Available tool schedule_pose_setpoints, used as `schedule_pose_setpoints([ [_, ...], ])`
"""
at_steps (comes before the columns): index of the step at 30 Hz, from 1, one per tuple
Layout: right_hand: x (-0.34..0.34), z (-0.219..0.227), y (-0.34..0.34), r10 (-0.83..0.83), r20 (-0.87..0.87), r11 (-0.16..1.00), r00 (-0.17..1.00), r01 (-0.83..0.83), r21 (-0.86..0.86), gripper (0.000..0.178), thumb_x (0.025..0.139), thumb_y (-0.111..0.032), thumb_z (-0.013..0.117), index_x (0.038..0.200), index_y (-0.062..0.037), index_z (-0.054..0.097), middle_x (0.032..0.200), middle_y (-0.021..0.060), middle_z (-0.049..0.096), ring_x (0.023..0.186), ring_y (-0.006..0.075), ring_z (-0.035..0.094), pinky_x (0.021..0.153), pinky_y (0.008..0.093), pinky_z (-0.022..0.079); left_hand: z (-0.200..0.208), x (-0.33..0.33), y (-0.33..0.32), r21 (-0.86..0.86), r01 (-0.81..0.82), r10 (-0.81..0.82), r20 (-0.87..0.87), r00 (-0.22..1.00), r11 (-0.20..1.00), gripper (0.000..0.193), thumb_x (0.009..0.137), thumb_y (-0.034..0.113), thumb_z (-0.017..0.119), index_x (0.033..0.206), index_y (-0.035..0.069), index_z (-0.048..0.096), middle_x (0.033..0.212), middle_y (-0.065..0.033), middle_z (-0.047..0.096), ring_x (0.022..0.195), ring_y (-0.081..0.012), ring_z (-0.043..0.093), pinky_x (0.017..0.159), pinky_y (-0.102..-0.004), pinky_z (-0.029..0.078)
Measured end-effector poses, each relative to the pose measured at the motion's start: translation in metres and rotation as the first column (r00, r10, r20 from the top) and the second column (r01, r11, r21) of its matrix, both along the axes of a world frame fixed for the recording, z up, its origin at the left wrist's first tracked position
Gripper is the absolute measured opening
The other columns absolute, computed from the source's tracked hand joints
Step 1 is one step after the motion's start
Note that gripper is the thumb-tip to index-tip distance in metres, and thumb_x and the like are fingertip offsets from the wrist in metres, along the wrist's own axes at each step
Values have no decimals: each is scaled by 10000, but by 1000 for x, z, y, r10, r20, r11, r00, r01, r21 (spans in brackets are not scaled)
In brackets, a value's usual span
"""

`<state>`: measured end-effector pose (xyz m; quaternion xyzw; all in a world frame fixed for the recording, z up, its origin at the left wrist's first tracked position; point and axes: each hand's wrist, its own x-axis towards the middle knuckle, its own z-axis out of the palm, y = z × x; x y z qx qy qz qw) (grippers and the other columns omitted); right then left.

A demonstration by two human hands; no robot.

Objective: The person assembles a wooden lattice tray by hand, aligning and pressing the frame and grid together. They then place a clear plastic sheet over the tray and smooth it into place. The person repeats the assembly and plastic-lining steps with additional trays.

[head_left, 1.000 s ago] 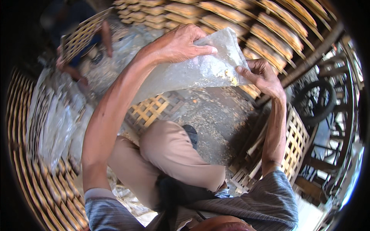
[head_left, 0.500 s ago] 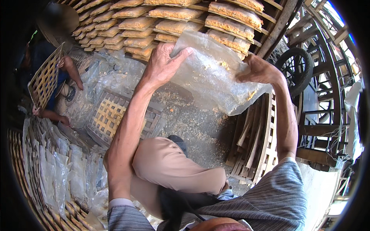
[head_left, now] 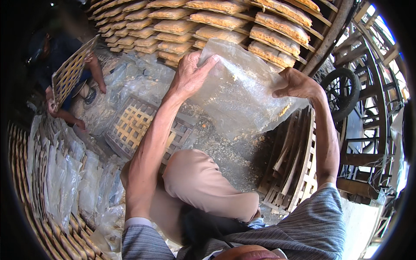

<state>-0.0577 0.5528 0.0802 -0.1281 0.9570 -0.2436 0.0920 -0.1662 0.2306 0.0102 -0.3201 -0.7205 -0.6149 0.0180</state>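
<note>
I hold a large clear plastic sheet [head_left: 242, 93] with yellow crumbs stuck to it, stretched up in front of me. My left hand [head_left: 190, 73] grips its upper left edge. My right hand [head_left: 297, 84] grips its right edge. Below the sheet a square woven bamboo tray [head_left: 138, 128] lies on the crumb-strewn ground, near my bent knee [head_left: 203, 182].
Rows of yellow-topped trays [head_left: 225, 26] fill racks ahead. Stacked bamboo trays [head_left: 294, 164] lean at my right, beside a wheel [head_left: 342, 93] and wooden frames. Plastic sheets [head_left: 65, 182] lie on bamboo trays at my left. Another person [head_left: 65, 73] at far left holds a bamboo tray.
My view has swung left and up toward the racks. Both hands kept hold of the plastic sheet and raised it; the sheet now hangs more spread out.
</note>
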Motion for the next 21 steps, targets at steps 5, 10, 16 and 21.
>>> schedule_pose_setpoints([
  [5, -36, -9, -79, -128, -248, 991, 960, 132, -2, 694, 760, -544, 869, 986, 100, 745, 845, 204, 752, 781, 322, 733, 739, 484, 581, -1, 15, -16, 5, 31, -31, 24, 999, 1000, 331, 1014, 347, 682, 1051, 30, 770, 835, -14, 726, 745, -87, 621, 702, -309, 516],
  [10, -42, -12, -102, -30, -290, 986, 957, 76, 149, 421, 841, -333, 777, 854, 81, 703, 651, 125, 646, 637, 230, 654, 590, 416, 531, 8, 13, -17, -125, -78, 62, -132, 989, 989, 313, 1021, 322, 682, 1123, 39, 767, 886, 5, 738, 812, -76, 642, 742, -291, 525],
  [16, -43, 4, -98, -37, -112, 990, 993, 51, 130, 470, 867, -367, 856, 1128, 12, 762, 715, 76, 681, 631, 214, 614, 622, 376, 502, 8, 16, -34, -46, -121, 119, -56, 991, 992, 294, 1019, 362, 664, 1080, 94, 769, 942, -56, 775, 864, -157, 719, 811, -359, 568],
  [21, -41, 14, -62, -123, -107, 961, 987, 145, 234, 370, 835, -370, 884, 813, -30, 739, 759, 38, 720, 743, 173, 655, 710, 368, 532, 12, 3, -53, 122, -147, 133, 120, 984, 982, 256, 1044, 353, 632, 1047, 119, 736, 973, -22, 766, 826, -129, 726, 742, -287, 581],
])
